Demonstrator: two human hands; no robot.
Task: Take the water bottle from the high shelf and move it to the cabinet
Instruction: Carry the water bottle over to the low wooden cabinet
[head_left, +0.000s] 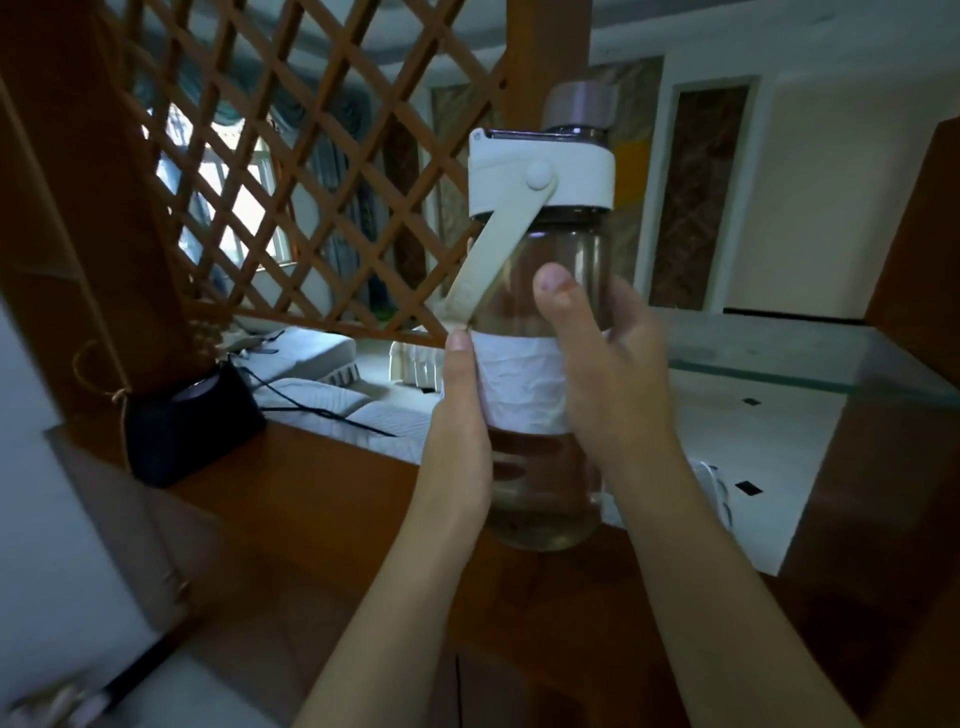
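1. Head view: we hold the water bottle (545, 270) upright in mid-air in front of us, above a brown wooden counter (291, 499).
2. Our left hand (460, 415) is closed on the bottle's left side, thumb tip pressed at the upper edge of the white wrap (519, 384) around its middle.
3. Our right hand (608, 364) grips the right side, thumb laid across the clear wall above the wrap, the other fingers curled behind.
4. The bottle is clear, with a white collar (540, 171) and a pinkish cap (582, 106) on top; a pale strap (483, 270) hangs slanting from the collar down to our left thumb.
5. Left of the bottle, a wooden lattice screen (291, 171) stands over the counter; a black box (195, 421) sits at its foot, a dark cord (322, 410) trailing from it.
6. Right of our hands, a glass shelf (810, 358) juts from a brown wooden panel (883, 441).
7. The picture is blurred at the lower left.
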